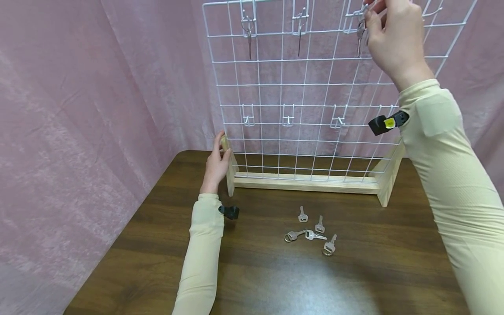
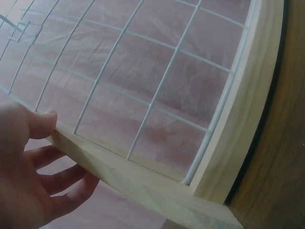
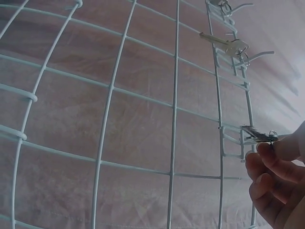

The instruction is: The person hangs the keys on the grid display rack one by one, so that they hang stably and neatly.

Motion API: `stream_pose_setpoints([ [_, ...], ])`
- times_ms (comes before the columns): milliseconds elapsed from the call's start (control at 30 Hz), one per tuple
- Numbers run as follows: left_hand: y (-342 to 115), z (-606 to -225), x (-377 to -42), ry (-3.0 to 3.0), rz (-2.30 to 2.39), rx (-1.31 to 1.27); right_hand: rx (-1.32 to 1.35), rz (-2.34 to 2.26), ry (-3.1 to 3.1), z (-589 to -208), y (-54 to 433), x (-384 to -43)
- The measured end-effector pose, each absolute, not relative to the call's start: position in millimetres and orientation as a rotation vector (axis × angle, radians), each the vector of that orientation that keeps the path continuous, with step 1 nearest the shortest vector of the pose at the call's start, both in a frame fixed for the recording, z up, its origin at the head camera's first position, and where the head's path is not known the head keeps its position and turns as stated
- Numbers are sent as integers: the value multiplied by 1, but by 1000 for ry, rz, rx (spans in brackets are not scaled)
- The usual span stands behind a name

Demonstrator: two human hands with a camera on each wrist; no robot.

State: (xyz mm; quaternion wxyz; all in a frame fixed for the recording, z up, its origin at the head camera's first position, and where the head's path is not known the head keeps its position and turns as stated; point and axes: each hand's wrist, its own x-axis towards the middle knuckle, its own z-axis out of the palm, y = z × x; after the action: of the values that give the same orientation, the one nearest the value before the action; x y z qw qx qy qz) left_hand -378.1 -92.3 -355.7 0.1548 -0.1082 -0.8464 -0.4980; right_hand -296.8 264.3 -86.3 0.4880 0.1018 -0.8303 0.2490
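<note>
My right hand [image 1: 398, 43] is up at the top row of the white wire grid rack [image 1: 311, 84], pinching a silver key [image 3: 255, 134] by its ring at the third hook [image 1: 351, 15]. The thumb and fingers partly hide that ring and the hook's tip. Two other keys hang from the hooks to its left, a first key [image 1: 250, 39] and a second key [image 1: 299, 37]. Low on the left, my left hand [image 1: 215, 167] grips the rack's wooden side post [image 2: 119, 179], thumb in front and fingers behind it.
Several loose keys [image 1: 316, 235], some with rings, lie on the brown wooden table [image 1: 252, 280] before the rack. Lower hooks [image 1: 288, 120] jut from the grid. A wooden crossbar [image 1: 307, 183] joins the rack's feet. Pink curtain [image 1: 98, 109] hangs behind and at left.
</note>
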Motion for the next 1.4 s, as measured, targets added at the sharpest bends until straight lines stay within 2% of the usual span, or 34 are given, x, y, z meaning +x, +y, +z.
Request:
stream_pose_setpoints([
  [433,-91,-356,-377,-2429,-1459,-290,302,699,-2007,-91,262,-302],
  [1400,-89,-353,-379,-2426,-1446,-329,195,750,-1952,-91,260,-311],
])
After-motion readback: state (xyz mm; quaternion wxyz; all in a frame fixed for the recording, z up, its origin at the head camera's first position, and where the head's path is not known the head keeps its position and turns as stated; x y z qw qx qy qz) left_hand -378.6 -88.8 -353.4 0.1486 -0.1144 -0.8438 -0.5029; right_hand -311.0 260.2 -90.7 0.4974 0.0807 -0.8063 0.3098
